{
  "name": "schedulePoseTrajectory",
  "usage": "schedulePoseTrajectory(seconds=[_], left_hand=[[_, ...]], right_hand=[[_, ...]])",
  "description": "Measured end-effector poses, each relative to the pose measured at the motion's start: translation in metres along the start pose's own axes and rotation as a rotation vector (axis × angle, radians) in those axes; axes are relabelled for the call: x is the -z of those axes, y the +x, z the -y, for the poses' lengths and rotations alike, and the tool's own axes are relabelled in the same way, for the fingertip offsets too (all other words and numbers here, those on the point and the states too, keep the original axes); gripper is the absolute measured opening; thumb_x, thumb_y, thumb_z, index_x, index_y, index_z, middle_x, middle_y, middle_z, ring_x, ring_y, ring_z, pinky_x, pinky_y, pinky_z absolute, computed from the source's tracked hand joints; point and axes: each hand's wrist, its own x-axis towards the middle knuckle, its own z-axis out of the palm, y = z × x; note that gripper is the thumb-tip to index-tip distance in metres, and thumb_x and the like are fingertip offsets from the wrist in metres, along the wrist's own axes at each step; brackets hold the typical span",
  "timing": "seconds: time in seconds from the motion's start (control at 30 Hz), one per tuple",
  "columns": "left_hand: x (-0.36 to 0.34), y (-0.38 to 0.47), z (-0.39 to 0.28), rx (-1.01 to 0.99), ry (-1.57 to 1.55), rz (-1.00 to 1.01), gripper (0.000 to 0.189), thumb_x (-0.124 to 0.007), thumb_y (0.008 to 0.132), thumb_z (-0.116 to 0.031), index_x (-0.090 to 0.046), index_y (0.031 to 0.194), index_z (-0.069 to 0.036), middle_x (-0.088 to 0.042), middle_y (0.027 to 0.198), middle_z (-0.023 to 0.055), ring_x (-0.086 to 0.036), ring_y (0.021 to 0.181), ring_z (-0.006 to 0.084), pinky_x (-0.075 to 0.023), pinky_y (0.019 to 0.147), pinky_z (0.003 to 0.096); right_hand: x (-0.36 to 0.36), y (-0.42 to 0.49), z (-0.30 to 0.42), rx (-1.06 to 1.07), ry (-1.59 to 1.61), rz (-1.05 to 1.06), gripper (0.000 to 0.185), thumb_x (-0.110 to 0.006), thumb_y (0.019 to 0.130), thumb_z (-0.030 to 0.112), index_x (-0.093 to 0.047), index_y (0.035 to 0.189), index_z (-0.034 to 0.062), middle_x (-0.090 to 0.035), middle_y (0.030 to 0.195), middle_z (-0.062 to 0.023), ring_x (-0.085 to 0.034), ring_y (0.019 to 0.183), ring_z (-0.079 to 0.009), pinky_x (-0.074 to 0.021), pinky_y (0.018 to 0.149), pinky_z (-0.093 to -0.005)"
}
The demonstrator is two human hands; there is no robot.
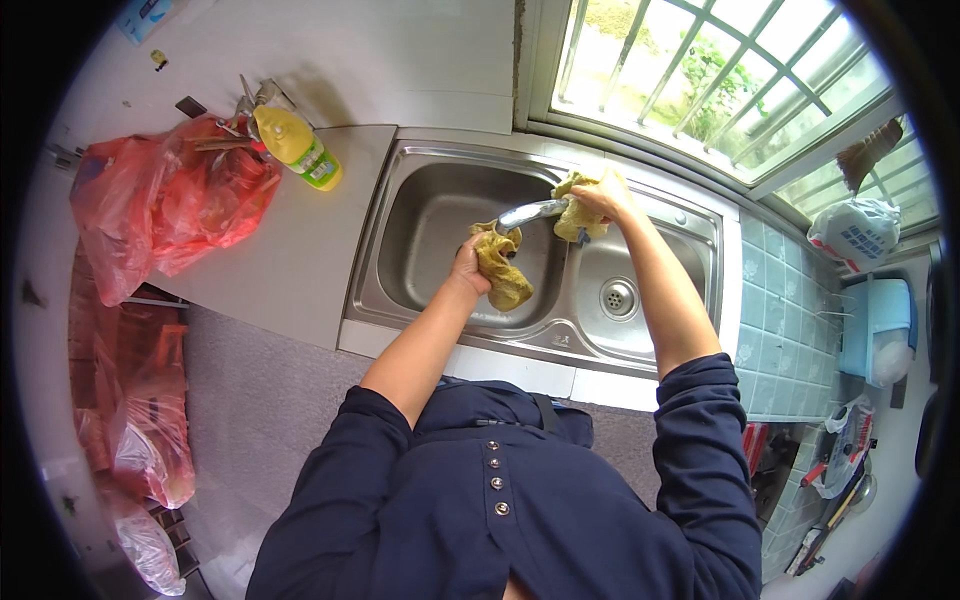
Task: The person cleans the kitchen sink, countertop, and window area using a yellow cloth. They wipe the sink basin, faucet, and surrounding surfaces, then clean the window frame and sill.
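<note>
A yellowish-green cloth [505, 281] hangs from my left hand [471, 266], which grips it over the large left basin of the stainless steel double sink [435, 202]. My right hand [609, 196] is closed on another part of yellowish-green cloth [576, 217] at the base end of the chrome faucet [531, 214]. The faucet's spout reaches down and left to just above the cloth in my left hand. Whether the two parts are one cloth, I cannot tell. A small blue bit shows under the right-hand cloth.
A yellow detergent bottle [300, 148] and red plastic bags [180, 195] are on the left. The small right basin has a drain [619, 298]. A barred window [697, 82] is behind the sink; a light blue container [876, 330] is at right.
</note>
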Motion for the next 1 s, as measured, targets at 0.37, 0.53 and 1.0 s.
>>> schedulePoseTrajectory(seconds=[0.37,0.53,1.0], left_hand=[[0.019,0.011,-0.007,0.136,0.003,0.151,0.024,-0.057,0.085,-0.028,-0.059,0.100,-0.010,-0.064,0.086,0.0080,-0.063,0.073,0.0207,-0.0537,0.070,0.0373],[0.018,-0.006,-0.002,0.148,0.112,0.203,0.026,-0.055,0.088,-0.030,-0.059,0.103,-0.009,-0.065,0.088,0.0065,-0.063,0.075,0.0180,-0.0541,0.069,0.0342],[0.034,0.009,-0.018,0.077,0.497,-0.012,0.045,-0.046,0.094,-0.044,-0.056,0.110,-0.003,-0.064,0.104,0.0082,-0.064,0.092,0.0185,-0.0534,0.078,0.0328]], right_hand=[[0.011,-0.042,0.011,0.045,-0.191,-0.347,0.058,-0.065,0.079,0.048,-0.054,0.120,0.0082,-0.066,0.089,-0.0132,-0.066,0.073,-0.0256,-0.0539,0.056,-0.0359],[-0.063,-0.117,-0.026,0.424,0.003,-0.527,0.021,-0.059,0.087,0.027,-0.067,0.086,0.0071,-0.064,0.073,-0.0162,-0.065,0.067,-0.0291,-0.0515,0.063,-0.0390],[-0.206,0.001,-0.046,0.021,0.901,-0.311,0.026,-0.047,0.093,0.024,-0.058,0.084,0.0022,-0.058,0.072,-0.0038,-0.049,0.060,-0.0105,-0.0411,0.054,-0.0285]])
